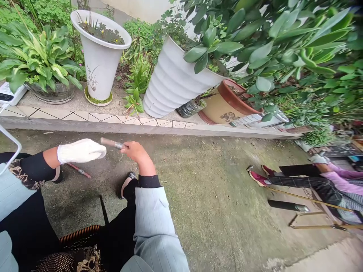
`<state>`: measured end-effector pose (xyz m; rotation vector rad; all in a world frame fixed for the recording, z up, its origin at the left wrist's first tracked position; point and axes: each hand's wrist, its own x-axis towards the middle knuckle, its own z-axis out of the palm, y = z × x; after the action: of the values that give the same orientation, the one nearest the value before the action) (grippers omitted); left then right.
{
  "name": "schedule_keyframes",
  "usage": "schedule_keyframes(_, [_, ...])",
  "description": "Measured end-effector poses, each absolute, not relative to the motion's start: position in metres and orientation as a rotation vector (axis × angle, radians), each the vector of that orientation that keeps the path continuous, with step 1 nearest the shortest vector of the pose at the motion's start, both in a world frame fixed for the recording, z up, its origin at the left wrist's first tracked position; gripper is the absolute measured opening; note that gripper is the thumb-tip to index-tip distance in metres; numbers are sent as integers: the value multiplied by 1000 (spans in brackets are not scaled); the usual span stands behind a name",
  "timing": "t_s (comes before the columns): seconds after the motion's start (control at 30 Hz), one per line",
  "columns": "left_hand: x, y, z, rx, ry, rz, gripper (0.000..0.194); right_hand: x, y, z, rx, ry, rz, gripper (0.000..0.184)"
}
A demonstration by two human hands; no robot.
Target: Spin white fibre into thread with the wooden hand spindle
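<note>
left hand (81, 151): gloved, fingers together | right hand (135, 151): pinching short rod (111, 143) | risk: weak pinch may drop it on concrete (181, 177) below

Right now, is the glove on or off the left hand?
On. The white knit glove covers the left hand up to the wrist, while the right hand is bare.

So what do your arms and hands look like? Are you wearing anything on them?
The left hand wears a white knitted glove, and the right hand is bare. The right sleeve is pale blue with a black cuff. The left sleeve is pale blue too, with black patterned cloth beyond it.
</note>
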<state>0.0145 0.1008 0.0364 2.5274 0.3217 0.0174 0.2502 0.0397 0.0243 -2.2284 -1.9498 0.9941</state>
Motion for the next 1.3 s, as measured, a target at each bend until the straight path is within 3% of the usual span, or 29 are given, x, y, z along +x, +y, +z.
schedule_keyframes(0.13, [11,111,36,2585,449,-5,33,230,36,25,-1750,-2302,1769,13])
schedule_keyframes(0.23, [11,115,31,2603,566,30,33,227,30,37,-1121,-2113,2176,25])
schedule_keyframes(0.3, [14,114,26,2586,627,58,30,236,26,48,-963,-1842,2066,37])
schedule_keyframes(0.5, [23,95,17,2492,501,-76,30,274,29,53,-1338,-1045,1188,26])
schedule_keyframes(0.77, [23,87,24,2584,237,52,30,266,35,31,-2256,-1618,745,22])
schedule_keyframes(0.9, [20,95,25,2642,308,103,32,250,35,28,-2381,-2050,997,23])
schedule_keyframes(1.03, [16,109,25,2671,461,125,35,223,36,20,-2056,-2461,1463,19])
schedule_keyframes(1.2, [16,122,20,2659,691,39,32,212,29,32,-1278,-2265,2087,13])
schedule_keyframes(1.3, [19,118,15,2627,743,-89,31,234,23,47,-1069,-1909,1965,24])
